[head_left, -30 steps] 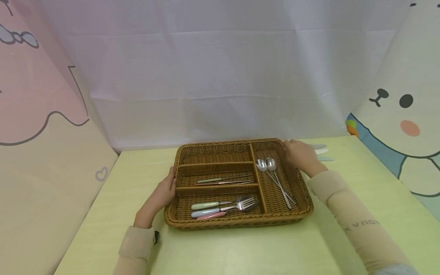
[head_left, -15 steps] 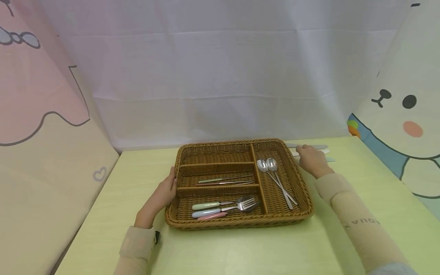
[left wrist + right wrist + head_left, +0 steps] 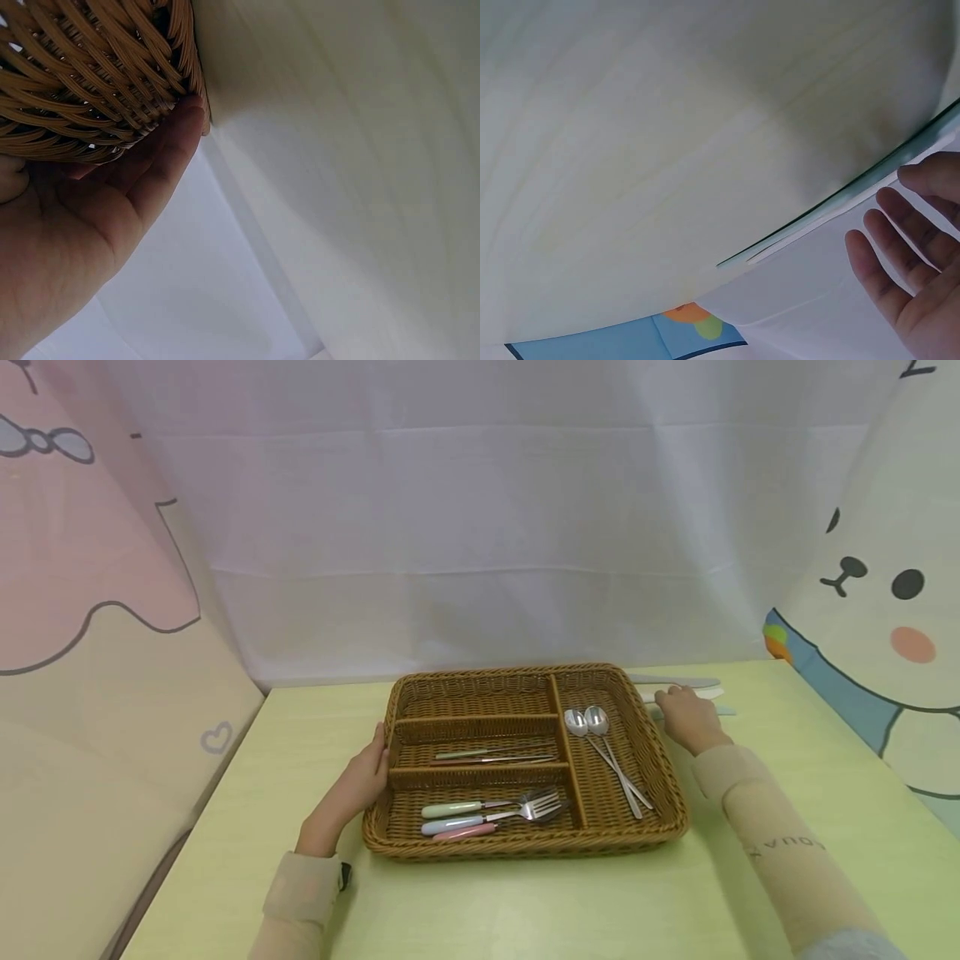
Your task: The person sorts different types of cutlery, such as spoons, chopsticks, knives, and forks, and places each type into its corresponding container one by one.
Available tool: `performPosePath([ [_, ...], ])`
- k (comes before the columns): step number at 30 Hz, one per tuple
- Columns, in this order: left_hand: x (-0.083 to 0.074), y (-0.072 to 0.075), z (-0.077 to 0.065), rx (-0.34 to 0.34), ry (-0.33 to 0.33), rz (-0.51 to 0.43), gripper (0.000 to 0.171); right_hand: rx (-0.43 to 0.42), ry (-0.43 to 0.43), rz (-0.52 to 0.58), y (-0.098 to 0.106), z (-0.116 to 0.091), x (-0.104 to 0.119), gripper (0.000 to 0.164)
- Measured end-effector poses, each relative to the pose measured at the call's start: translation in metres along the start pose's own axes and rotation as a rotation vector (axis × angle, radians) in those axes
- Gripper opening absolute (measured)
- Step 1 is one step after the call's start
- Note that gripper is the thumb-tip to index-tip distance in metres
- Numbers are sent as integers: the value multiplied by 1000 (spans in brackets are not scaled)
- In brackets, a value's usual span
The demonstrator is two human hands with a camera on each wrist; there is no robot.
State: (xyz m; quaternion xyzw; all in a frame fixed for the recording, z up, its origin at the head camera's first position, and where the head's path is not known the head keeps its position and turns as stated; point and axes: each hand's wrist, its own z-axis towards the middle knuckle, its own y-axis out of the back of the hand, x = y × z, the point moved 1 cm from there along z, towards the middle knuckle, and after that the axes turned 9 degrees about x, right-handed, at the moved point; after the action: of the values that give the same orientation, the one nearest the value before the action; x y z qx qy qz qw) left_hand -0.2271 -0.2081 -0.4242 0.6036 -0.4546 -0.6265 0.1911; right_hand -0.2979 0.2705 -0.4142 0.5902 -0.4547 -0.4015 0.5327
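A brown wicker basket (image 3: 517,842) with wooden-edged compartments sits mid-table. My left hand (image 3: 366,777) holds its left side, thumb at the rim and fingers along the outer weave, as the left wrist view shows. Past the right rim lie three flat knives: a grey one (image 3: 690,682), a white one (image 3: 711,693) and a pale green one (image 3: 725,711). Above these my right hand (image 3: 690,718) hovers with fingers loosely bent and spread from the thumb. In the right wrist view the thumb tip overlaps the white knife (image 3: 817,227), and nothing is gripped.
Two metal spoons (image 3: 609,747) cross in the right compartment. Forks with green, blue and pink handles, including a blue-handled fork (image 3: 453,825), fill the front one. Slim utensils (image 3: 495,758) with green and red handles lie in the middle one. A white curtain (image 3: 480,543) hangs behind.
My right hand has let go of the basket's right rim and moved right, over the knives. The left hand has stayed on the basket's left side.
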Motion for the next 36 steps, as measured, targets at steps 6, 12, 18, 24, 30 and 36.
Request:
performPosePath([
  [6,0,-1,0,2,6,-3,54,-11,7,-16,-7,-1,-5,15],
  [12,0,0,0,9,11,-1,54,-35,18,-34,-11,-3,-8,12],
  [18,-1,1,0,11,17,-7,54,-52,23,-73,-12,-1,-12,13],
  [24,-1,1,1,8,20,-5,54,-58,26,-86,-13,0,-14,11],
  [30,0,0,1,11,22,-10,54,-54,21,-90,-15,-1,-16,11],
  [36,-1,0,1,4,19,-2,54,-45,4,-59,-15,-4,-19,10],
])
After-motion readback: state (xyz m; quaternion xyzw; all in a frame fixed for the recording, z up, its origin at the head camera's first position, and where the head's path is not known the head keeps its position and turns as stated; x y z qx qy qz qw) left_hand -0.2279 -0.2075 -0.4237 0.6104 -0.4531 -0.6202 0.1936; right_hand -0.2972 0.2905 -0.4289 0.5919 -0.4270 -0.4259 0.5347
